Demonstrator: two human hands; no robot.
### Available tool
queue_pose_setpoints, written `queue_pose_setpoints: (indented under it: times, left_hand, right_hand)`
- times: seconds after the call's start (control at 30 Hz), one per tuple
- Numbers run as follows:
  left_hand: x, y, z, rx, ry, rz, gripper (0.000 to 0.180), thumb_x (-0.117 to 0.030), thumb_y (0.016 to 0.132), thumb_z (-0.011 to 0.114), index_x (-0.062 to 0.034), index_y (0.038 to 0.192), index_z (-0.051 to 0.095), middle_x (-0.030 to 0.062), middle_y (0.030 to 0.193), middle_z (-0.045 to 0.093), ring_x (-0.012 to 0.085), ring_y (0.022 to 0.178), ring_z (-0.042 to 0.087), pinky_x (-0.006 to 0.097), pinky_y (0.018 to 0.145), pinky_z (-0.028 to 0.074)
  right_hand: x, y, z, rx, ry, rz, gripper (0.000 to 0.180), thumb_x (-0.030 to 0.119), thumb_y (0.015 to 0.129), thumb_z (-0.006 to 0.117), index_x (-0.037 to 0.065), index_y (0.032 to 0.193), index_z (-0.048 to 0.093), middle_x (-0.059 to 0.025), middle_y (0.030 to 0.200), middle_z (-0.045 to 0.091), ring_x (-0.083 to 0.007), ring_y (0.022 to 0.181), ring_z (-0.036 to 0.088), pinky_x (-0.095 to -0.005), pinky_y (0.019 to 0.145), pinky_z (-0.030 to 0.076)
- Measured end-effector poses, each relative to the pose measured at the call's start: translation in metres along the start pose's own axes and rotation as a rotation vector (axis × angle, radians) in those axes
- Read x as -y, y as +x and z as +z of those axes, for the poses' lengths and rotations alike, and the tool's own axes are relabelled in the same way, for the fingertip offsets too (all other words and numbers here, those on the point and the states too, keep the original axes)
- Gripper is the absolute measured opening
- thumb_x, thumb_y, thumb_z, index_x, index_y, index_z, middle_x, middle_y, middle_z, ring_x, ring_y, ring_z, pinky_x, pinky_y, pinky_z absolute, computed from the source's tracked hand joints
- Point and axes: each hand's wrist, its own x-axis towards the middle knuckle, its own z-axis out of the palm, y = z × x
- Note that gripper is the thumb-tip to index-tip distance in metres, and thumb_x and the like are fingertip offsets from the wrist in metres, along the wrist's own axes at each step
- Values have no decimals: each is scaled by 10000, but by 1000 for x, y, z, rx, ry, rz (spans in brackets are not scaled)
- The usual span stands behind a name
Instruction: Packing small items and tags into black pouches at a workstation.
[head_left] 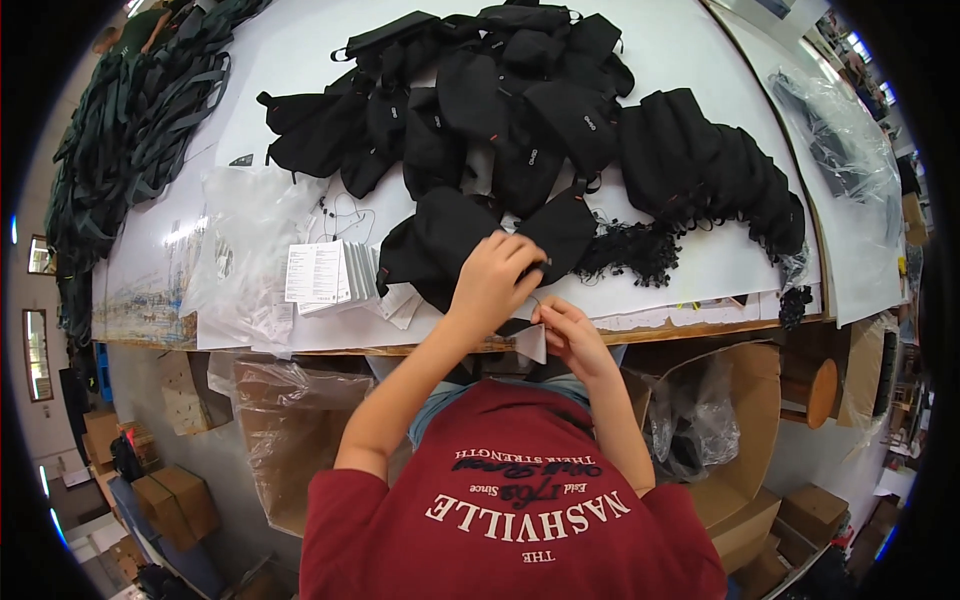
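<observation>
A black fabric pouch (440, 235) lies at the table's near edge, in front of me. My left hand (500, 268) is over it with bent fingers, gripping the fabric near its right side. Just below and to the right, my right hand (572, 335) pinches a small white paper tag (531, 344), which hangs over the table edge. A thin cord seems to run between the two hands; its ends are hidden by the fingers. Left of the pouch stands a row of printed white tags (325, 275), with a few loose ones beside it.
Black pouches (470, 95) are heaped beyond my hands, and a row of stacked ones (705, 160) lies to the right. Small black cord pieces (635, 252) sit near them. Clear plastic bags (240, 255) lie left. Dark straps (140, 130) hang farther left. Cardboard boxes (750, 430) stand below the table.
</observation>
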Motion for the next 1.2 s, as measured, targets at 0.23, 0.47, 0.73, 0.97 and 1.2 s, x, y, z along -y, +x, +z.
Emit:
queue_pose_setpoints:
  times: [0.23, 0.47, 0.73, 0.97, 1.2]
  left_hand:
    - [-49, -89, -31, -403, 243, -288, 213, -106, 648, 777, -119, 842, 688, 40, 930, 580, 250, 977, 486, 336, 797, 368]
    - [-52, -99, -40, -335, -85, -546, 117, -54, 677, 757, -50, 767, 682, 8, 666, 489, 172, 727, 427, 312, 686, 335]
    - [-50, -102, -44, -292, -408, -683, 120, -36, 712, 739, -31, 827, 709, 17, 707, 551, 138, 725, 449, 269, 649, 349]
    - [-54, -95, -54, -194, -148, -522, 110, -88, 729, 729, -58, 833, 705, 6, 829, 620, 176, 807, 495, 295, 741, 358]
    - [-52, -96, -57, -63, -23, -478, 78, -85, 743, 712, -56, 812, 687, 3, 840, 630, 181, 813, 501, 311, 762, 360]
  right_hand:
    - [18, -14, 30, -95, -403, -290, 165, 176, 958, 537, 34, 922, 613, 65, 648, 488, -3, 558, 361, -181, 504, 260]
    - [18, -15, 62, -16, -862, -376, 93, 94, 910, 580, 25, 949, 628, -38, 730, 618, -83, 599, 530, -238, 543, 401]
    - [18, -18, 62, 7, -1247, -644, 84, 66, 813, 630, 40, 893, 626, -84, 730, 602, -249, 624, 582, -330, 573, 457]
    - [16, -18, 61, 14, -1321, -651, 86, 71, 763, 648, 48, 840, 617, -68, 679, 547, -252, 631, 565, -349, 575, 445]
    - [3, -16, 59, 17, -1360, -673, 64, 64, 766, 648, 46, 819, 619, -71, 685, 540, -248, 614, 548, -335, 572, 446]
